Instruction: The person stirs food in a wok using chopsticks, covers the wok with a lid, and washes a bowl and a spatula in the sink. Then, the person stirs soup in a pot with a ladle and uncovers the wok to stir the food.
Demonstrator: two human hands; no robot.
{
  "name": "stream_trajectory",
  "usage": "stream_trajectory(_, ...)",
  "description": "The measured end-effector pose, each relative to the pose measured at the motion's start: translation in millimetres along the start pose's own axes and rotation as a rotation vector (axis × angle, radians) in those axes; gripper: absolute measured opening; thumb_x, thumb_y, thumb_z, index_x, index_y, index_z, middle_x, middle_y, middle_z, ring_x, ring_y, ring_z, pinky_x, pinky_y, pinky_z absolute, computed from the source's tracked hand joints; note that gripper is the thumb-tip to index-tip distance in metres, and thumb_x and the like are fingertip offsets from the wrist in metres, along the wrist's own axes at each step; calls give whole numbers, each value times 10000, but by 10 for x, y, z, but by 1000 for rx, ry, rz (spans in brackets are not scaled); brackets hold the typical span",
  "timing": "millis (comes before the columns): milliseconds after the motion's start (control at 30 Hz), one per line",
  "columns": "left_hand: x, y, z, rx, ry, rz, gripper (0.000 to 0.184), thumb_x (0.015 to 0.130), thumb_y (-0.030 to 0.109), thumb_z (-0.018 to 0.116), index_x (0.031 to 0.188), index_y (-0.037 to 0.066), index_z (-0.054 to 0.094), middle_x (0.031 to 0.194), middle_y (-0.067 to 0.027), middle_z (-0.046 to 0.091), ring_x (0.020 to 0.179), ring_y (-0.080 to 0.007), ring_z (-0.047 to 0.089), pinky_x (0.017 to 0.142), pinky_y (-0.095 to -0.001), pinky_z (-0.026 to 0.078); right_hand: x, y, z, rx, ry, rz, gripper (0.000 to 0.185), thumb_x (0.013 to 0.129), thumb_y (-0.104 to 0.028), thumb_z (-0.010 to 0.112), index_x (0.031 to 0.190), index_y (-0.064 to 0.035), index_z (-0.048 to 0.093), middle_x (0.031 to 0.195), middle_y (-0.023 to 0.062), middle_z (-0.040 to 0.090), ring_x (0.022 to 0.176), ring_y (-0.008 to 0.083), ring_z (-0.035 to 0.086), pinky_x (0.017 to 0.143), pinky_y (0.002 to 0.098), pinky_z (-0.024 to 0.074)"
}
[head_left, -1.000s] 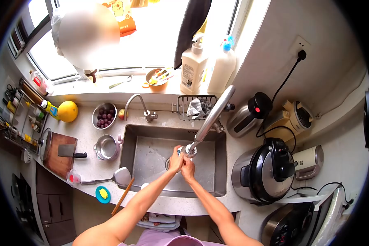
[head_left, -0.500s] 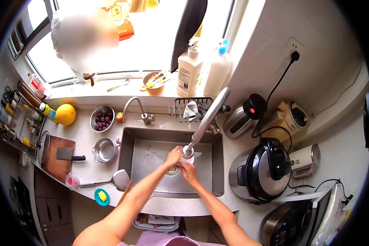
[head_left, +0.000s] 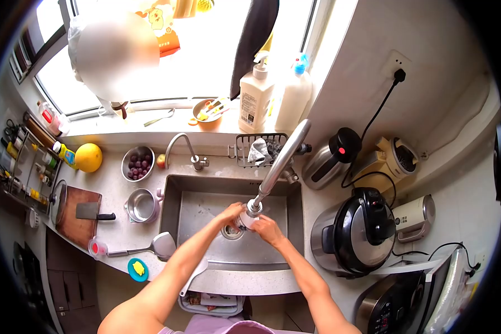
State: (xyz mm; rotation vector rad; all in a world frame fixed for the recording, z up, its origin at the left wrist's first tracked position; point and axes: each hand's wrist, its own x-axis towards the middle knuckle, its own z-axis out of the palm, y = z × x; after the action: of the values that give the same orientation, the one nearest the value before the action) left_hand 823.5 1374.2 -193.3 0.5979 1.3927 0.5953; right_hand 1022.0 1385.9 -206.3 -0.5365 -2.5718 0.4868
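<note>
Over the steel sink (head_left: 200,217), a small whitish item (head_left: 247,220), perhaps a cup or bowl, is held between both hands beneath the tall faucet (head_left: 284,161). My left hand (head_left: 231,215) grips its left side with bent fingers. My right hand (head_left: 268,228) holds the right side, fingers curled. The faucet head hides part of the item, so its exact shape is unclear. Just below the hands lies the round drain (head_left: 231,232). A white long-handled utensil (head_left: 195,276) rests across the sink's front edge, beside my left forearm.
Left counter: cleaver (head_left: 87,210) on a wooden board (head_left: 78,231), pot (head_left: 142,205), bowl of dark fruit (head_left: 138,163), spatula (head_left: 162,245), teal dish (head_left: 138,269). Right: pressure cooker (head_left: 353,234), steel kettle (head_left: 333,158). Bottles (head_left: 256,103) stand on the sill.
Both hands have stayed under the faucet; they have moved slightly apart, and more of the whitish item shows between them. The view has shifted a little. The white utensil is now more visible.
</note>
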Motion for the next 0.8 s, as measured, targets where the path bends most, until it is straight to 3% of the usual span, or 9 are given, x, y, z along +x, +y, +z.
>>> stream_trajectory(100, 154, -381, 398, 65, 638, 382, 536, 760, 369, 565, 1240, 154, 461, 1158, -230, 570, 1090, -397, 542, 879, -460, 460, 182, -275, 160, -17, 38, 207, 102, 719, -154, 667, 816, -126, 651, 797, 89, 661, 785, 266, 637, 757, 367, 501)
stream_trajectory(167, -58, -191, 479, 150, 587, 368, 505, 766, 379, 535, 1221, 163, 493, 1105, -230, 598, 1114, -423, 515, 931, -440, 401, 258, -548, 359, 297, 236, 923, 115, 714, -150, 679, 824, -128, 653, 778, 92, 656, 777, 269, 638, 722, 367, 501)
stream_trajectory(233, 385, -316, 23, 375, 389, 380, 450, 791, 303, 506, 1200, 115, 523, 1186, -209, 560, 1133, -401, 510, 866, -485, 479, 64, -361, 338, 419, 284, 804, 119, 733, -164, 675, 839, -118, 651, 826, 88, 656, 806, 260, 631, 730, 366, 499)
stream_trajectory(300, 238, -41, -237, 266, -118, 36, 428, 805, 215, 483, 1193, 41, 529, 1360, -161, 409, 1130, -360, 515, 598, -536, 579, -125, -11, 126, -3, 148, -38, 134, 757, -200, 658, 856, -110, 650, 864, 85, 648, 843, 255, 622, 742, 372, 495)
stream_trajectory(367, -6, 108, 1, 151, 94, -37, 440, 813, 248, 496, 1206, 54, 522, 1295, -176, 485, 1131, -363, 518, 703, -507, 566, -107, 18, 127, -8, 88, -74, 136, 776, -226, 635, 852, -113, 649, 859, 76, 640, 847, 257, 613, 732, 394, 489)
stream_trajectory(433, 33, -193, 267, 219, 556, 379, 484, 818, 354, 518, 1238, 115, 507, 1123, -213, 599, 1104, -387, 534, 918, -415, 424, 17, -151, 201, 65, 69, 314, 112, 797, -186, 620, 846, -87, 637, 849, 104, 632, 822, 296, 608, 706, 435, 473)
stream_trajectory(500, -80, -203, 546, 132, 661, 375, 480, 818, 380, 508, 1241, 153, 506, 1131, -212, 594, 1084, -398, 542, 920, -418, 422, 148, -324, 503, 255, 101, 799, 116, 833, -125, 572, 873, -17, 587, 872, 180, 607, 819, 373, 589, 683, 481, 439)
stream_trajectory(667, 179, -164, -203, 21, -71, -40, 486, 801, 309, 545, 1227, 83, 487, 1251, -181, 465, 1013, -395, 557, 609, -580, 554, -106, 51, 78, 86, 71, -66, 124, 800, -178, 623, 889, -92, 619, 862, 127, 633, 827, 311, 614, 784, 401, 471)
stream_trajectory(800, -225, -171, 363, -65, 410, 229, 531, 812, 332, 526, 1309, 183, 411, 1149, -196, 563, 1012, -360, 588, 691, -454, 574, 0, -107, 253, -14, 52, 246, 114, 794, -131, 611, 904, -105, 627, 834, 107, 636, 816, 289, 620, 799, 375, 473)
